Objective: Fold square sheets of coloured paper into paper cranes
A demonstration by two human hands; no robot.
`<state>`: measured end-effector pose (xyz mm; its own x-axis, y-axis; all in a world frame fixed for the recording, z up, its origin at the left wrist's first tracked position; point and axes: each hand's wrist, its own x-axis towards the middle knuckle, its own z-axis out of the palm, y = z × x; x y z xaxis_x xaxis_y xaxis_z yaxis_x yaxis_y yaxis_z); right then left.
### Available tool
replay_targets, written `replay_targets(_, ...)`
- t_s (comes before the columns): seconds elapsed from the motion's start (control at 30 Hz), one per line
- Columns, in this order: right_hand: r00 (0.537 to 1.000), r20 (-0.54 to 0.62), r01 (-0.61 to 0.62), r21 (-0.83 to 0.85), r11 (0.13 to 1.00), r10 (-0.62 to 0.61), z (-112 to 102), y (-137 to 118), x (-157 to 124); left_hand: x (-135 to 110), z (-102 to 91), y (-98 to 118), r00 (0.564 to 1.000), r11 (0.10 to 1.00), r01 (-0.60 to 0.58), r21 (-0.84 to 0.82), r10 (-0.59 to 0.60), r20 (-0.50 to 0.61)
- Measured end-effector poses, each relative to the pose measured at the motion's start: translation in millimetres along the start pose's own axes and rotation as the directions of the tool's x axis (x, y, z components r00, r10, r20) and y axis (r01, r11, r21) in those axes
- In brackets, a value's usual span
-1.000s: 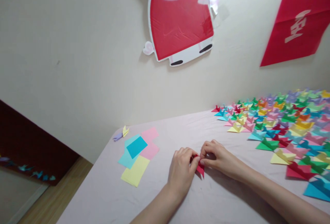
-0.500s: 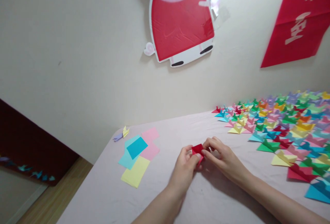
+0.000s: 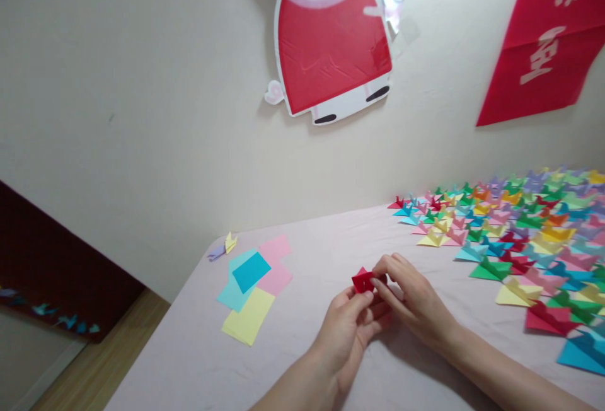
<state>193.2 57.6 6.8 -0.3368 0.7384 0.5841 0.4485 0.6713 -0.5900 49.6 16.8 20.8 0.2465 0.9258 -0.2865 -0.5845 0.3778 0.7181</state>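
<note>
Near the front middle of the pale table (image 3: 293,367), I have both hands meeting on a small red folded paper (image 3: 363,281), raised just off the surface. My left hand (image 3: 352,326) lies palm up beneath it, thumb and fingers closed narrowly on its lower edge, which I judge gives it a steady base. My right hand (image 3: 413,301) comes in from the side, fingertips pinched on the paper's right corner. Holding it in the air seems to leave both faces reachable. Flat coloured sheets (image 3: 248,291) lie overlapped to my left, near enough to reach, with a tiny yellow and purple folded piece (image 3: 224,246) beyond them. Rows of folded paper shapes (image 3: 510,234) cover the table's right part, apart from my hands.
</note>
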Motion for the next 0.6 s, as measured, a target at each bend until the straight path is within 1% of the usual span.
replay_targets(0.1, 0.999, 0.05, 0.013, -0.084, 0.996, -0.009, 0.4, 0.5, 0.1, 4.8, -3.9, -1.5, 0.998, 0.991, -0.056, 0.121, 0.054, 0.016)
replay_targets(0.2, 0.994, 0.106, 0.058, -0.205, 0.977, -0.036, 1.0, 1.2, 1.1, 10.0, -7.3, -3.8, 0.993, 0.954, -0.12, 0.275, 0.114, 0.035)
replay_targets(0.3, 0.987, 0.143, 0.113, -0.286, 0.952, -0.074, 2.1, 1.1, 1.4, 12.1, -7.9, -6.9, 0.99, 0.919, -0.144, 0.368, 0.132, 0.057)
replay_targets(0.43, 0.981, 0.178, 0.128, -0.281, 0.951, -0.079, 2.5, -0.8, 0.3, 11.3, -6.0, -6.6, 0.994, 0.892, -0.103, 0.44, 0.082, 0.065)
replay_targets(0.6, 0.983, 0.181, 0.059, -0.213, 0.975, -0.02, 1.5, -0.1, -1.2, 9.9, -3.3, -2.2, 0.997, 0.862, -0.075, 0.501, 0.049, 0.063)
